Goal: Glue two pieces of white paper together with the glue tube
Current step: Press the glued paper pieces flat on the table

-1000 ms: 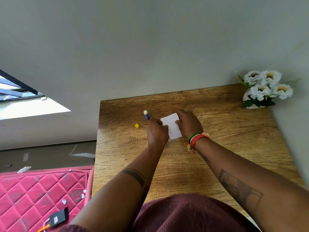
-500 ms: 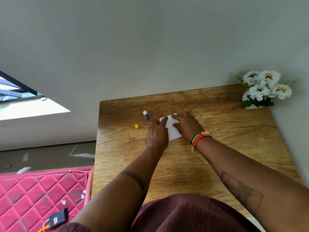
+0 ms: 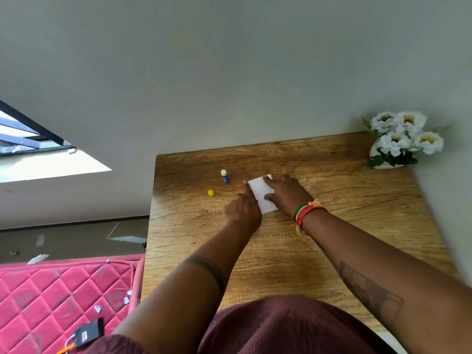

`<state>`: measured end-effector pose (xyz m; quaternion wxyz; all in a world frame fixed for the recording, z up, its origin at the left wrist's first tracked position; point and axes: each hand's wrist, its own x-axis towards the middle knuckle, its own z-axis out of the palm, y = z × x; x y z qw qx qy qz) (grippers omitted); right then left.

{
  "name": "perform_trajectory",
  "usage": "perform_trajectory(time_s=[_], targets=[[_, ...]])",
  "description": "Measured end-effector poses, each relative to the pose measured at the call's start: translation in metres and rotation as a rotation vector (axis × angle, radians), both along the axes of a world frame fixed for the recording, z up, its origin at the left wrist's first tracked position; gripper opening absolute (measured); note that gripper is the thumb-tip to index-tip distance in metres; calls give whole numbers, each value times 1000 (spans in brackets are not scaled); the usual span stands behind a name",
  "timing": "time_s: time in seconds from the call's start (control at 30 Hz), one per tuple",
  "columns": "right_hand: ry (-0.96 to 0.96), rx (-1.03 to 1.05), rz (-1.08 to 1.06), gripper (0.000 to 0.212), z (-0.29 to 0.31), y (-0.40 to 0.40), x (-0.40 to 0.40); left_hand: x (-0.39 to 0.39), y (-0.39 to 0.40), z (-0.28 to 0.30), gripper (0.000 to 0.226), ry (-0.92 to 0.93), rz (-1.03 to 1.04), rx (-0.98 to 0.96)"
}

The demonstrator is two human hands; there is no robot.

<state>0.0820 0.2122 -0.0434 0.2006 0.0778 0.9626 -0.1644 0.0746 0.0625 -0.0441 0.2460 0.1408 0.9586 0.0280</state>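
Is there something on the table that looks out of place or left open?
Yes. The glue tube stands uncapped left of the paper, and its yellow cap lies apart on the table. Nothing looks spilled.

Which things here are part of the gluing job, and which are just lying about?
Job:
white paper
glue tube, uncapped
yellow cap
left hand, right hand, both pressing the paper

Lying about:
white flowers in a vase
pink mattress
black tag

One white rectangular paper stack (image 3: 263, 194), one blue glue tube (image 3: 225, 176), one yellow round cap (image 3: 211, 193), one white flower vase (image 3: 388, 154), two hands: left hand (image 3: 242, 209), right hand (image 3: 287, 194).
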Motion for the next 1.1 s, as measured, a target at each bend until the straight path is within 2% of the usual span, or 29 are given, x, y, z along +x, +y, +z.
perform_trajectory(time_s=[0.2, 0.37, 0.53, 0.73, 1.0, 1.1], targets=[[-32, 43, -3, 63, -3, -3, 0, 0, -3, 4, 85, -37, -125, -41], [-37, 73, 9, 66, -6, -4, 3, -4, -2, 4, 83, -60, -58, -51], [-41, 52, -76, 76, -8, -7, 1, -8, -1, 2, 86, -89, -75, -63], [-46, 42, -49, 82, -11, -5, 6, -13, -8, 1, 79, -148, -56, 45], [-119, -20, 22, 92, -7, 10, -5, -28, -16, -2, 98, -270, -26, 94], [-117, -71, 10, 90, -7, 14, -4, -30, -19, -10, 85, -245, -26, 109]])
